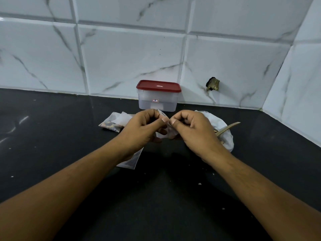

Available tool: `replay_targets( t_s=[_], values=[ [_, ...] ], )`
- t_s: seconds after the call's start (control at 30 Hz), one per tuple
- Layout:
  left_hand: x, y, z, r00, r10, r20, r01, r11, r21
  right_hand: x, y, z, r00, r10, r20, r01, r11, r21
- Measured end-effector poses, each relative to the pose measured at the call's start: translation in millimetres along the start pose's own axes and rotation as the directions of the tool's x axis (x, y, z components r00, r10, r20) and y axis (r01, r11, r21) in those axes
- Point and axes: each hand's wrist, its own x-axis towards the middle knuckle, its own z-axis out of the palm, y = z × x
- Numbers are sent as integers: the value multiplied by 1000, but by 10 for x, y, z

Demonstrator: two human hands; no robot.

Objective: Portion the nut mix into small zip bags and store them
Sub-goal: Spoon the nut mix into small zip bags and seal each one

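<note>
A small clear zip bag [165, 126] is pinched at its top edge between my left hand [144, 126] and my right hand [192, 129], held just above the black counter. Its lower part hangs between my palms, and I cannot see what is in it. Left of my hands lies a filled zip bag [111, 125] with dark nuts inside, under a few flat clear bags. Another flat clear bag [130, 162] lies beneath my left wrist. To the right sits a large white plastic bag [224, 136] of nut mix with a wooden spoon [229, 127] sticking out.
A clear plastic box with a red lid [158, 95] stands shut at the back against the marble-tiled wall [121, 54]. A brass fitting [213, 84] pokes out of the wall. Crumbs dot the black counter [52, 136].
</note>
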Motion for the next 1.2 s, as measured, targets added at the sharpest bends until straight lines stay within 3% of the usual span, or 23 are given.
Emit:
replay_targets(
  t_s=[0.27,0.47,0.67,0.87,1.0,1.2],
  values=[
    [2,13,8,1000,-25,-1,25,999,22,38,39,-82,991,45,-125,-48,999,-19],
    [3,44,-17,990,-11,-139,16,999,37,22,69,-26,998,-66,10,67,986,-152],
    [-38,41,17,983,141,-121,-111,969,222,5,88,33,995,-63,83,75,986,-152],
    [-24,70,4,942,286,-176,-179,871,458,-5,35,-20,998,-53,19,56,981,-187],
    [-42,88,16,941,302,-153,-193,851,489,-6,24,-16,999,-34,19,36,990,-137],
    [-68,116,53,944,311,-112,-225,852,472,15,91,-2,999,-46,27,51,972,-229]
  ],
)
